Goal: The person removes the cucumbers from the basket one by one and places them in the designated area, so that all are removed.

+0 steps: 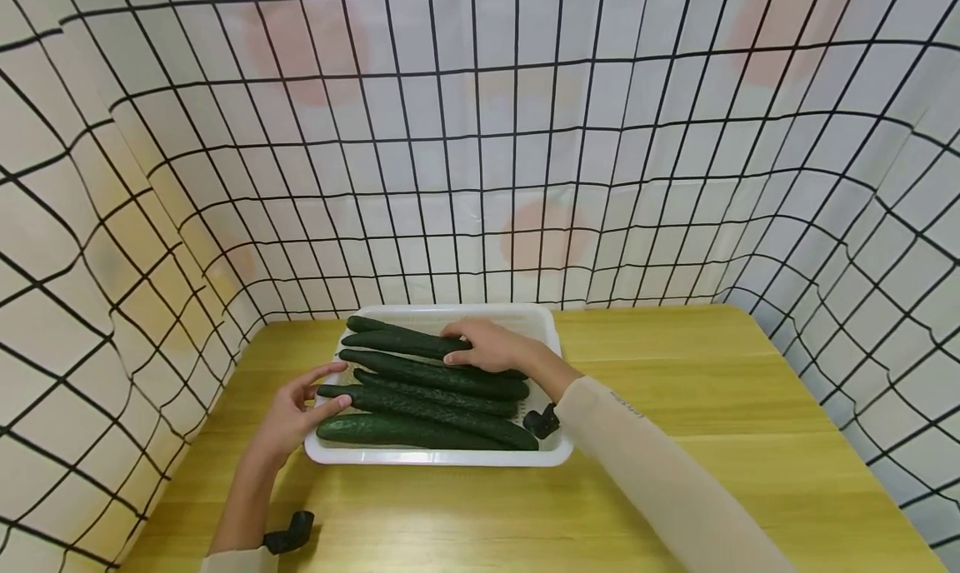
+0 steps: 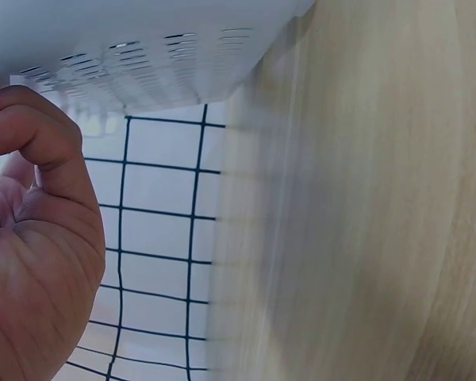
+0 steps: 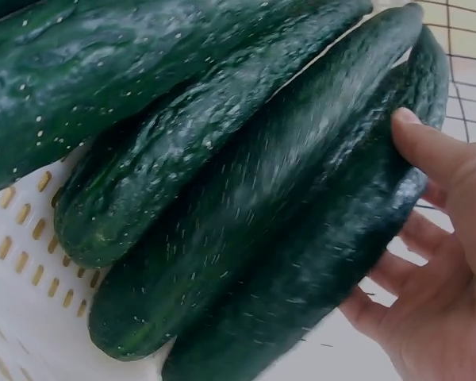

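Several dark green cucumbers (image 1: 435, 376) lie side by side in a white plastic basket (image 1: 442, 457). My right hand (image 1: 491, 346) reaches over the back right of the basket and grips a cucumber (image 3: 278, 298) near the rear. In the right wrist view its thumb lies on top of that cucumber, with the fingers around the far side. At the basket's left rim is my left hand (image 1: 288, 415), holding the edge. Its thumb reaches inside over the end of a front cucumber, and the left wrist view shows curled fingers beside the slotted wall.
The basket stands on a yellowish wooden table (image 1: 690, 423), near its back edge. Black wire grid (image 1: 480, 165) with pale sheeting behind it encloses the back and both sides. A black wrist device (image 1: 291, 533) is on the left wrist, another (image 1: 542, 421) on the right.
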`<move>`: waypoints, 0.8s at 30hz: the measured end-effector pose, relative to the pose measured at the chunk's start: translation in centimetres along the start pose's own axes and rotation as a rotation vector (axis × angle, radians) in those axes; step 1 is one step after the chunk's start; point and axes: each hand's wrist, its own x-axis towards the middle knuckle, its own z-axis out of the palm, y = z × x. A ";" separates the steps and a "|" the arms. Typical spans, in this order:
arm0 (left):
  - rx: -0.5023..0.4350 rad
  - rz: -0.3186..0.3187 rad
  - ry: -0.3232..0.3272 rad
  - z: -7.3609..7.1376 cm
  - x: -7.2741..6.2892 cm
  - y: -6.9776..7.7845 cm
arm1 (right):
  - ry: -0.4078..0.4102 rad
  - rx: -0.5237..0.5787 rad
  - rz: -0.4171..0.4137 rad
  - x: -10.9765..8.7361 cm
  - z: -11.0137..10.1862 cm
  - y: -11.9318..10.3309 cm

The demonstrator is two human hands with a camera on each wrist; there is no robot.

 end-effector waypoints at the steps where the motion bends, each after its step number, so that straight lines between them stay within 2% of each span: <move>1: 0.002 0.001 0.004 -0.1 -0.1 0.0 | 0.008 0.015 -0.013 0.0 -0.1 -0.1; 5: 0.023 -0.007 0.015 -0.3 -0.3 0.1 | 0.044 0.059 -0.035 -0.4 -1.0 -0.6; 14: -0.034 -0.052 -0.019 -0.3 -0.2 0.7 | 0.150 0.082 -0.066 -2.5 -3.7 -1.5; 24: -0.038 -0.040 -0.035 -0.3 -0.1 0.5 | 0.220 0.100 -0.077 -5.5 -5.6 -1.4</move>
